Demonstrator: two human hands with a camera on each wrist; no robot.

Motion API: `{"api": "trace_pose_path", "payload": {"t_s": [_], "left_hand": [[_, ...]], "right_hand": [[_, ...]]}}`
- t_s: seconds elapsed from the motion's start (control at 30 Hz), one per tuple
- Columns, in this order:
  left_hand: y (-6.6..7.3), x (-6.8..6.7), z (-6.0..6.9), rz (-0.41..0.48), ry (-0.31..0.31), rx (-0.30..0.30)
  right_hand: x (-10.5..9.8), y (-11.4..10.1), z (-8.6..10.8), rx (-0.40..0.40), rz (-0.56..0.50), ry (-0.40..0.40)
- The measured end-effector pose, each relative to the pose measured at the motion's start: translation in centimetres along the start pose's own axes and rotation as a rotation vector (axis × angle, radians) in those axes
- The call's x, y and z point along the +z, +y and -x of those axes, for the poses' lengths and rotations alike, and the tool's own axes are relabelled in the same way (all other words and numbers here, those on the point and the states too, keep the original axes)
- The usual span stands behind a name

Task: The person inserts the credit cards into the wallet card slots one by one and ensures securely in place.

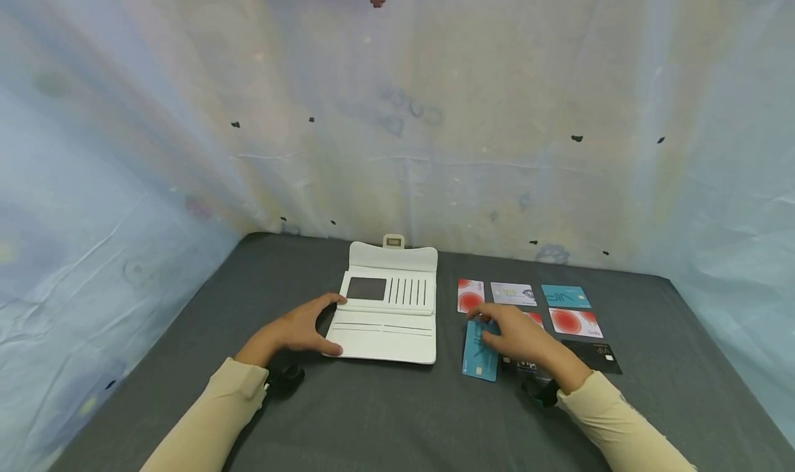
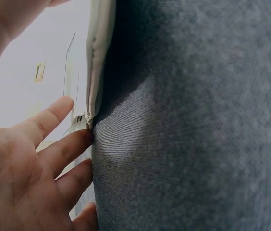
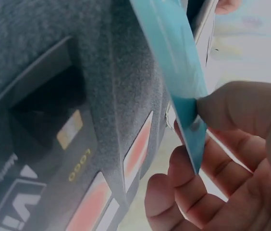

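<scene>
A white wallet [image 1: 379, 341] lies unfolded on the dark cloth, its card slots and a dark window facing up. At its left edge rests my left hand [image 1: 304, 325], thumb near the front corner and fingers spread; the left wrist view shows the fingertips along the wallet's stitched edge [image 2: 99, 57]. My right hand [image 1: 518, 334] pinches a teal card [image 1: 479, 361] between thumb and fingers. In the right wrist view this teal card [image 3: 174, 62] is tilted up off the cloth. Beneath and beside the hand lie a black VIP card [image 3: 39, 130] and red-and-white cards.
Around the right hand lie a red-and-white card [image 1: 470, 296], a silvery card [image 1: 513, 294], another teal card [image 1: 565, 296], a red-circle card [image 1: 575, 323] and a black card [image 1: 593, 356]. A strap clasp [image 1: 394, 241] sticks out behind the wallet. A pale curtain [image 1: 472, 113] hangs behind.
</scene>
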State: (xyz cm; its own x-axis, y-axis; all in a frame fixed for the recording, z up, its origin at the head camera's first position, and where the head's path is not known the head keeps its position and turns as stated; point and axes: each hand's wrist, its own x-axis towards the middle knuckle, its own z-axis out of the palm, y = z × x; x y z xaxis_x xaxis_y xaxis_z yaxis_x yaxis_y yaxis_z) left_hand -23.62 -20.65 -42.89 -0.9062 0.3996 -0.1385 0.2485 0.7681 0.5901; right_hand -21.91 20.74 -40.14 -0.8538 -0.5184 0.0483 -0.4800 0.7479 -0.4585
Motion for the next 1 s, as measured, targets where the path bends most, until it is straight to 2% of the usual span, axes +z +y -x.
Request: {"api": "trace_pose_path", "payload": {"t_s": [0.27, 0.57, 1.0], "left_hand": [[-0.1, -0.5, -0.4, -0.007, 0.001, 0.008], [0.0, -0.4, -0.2, -0.006, -0.006, 0.006], [-0.2, -0.3, -0.1, -0.021, -0.011, 0.023]], "right_hand": [[-0.6, 0.1, 0.0, -0.003, -0.014, 0.022], [-1.0, -0.3, 0.3, -0.03, -0.07, 0.067], [-1.7, -0.8, 0.1, -0.071, -0.161, 0.263]]}}
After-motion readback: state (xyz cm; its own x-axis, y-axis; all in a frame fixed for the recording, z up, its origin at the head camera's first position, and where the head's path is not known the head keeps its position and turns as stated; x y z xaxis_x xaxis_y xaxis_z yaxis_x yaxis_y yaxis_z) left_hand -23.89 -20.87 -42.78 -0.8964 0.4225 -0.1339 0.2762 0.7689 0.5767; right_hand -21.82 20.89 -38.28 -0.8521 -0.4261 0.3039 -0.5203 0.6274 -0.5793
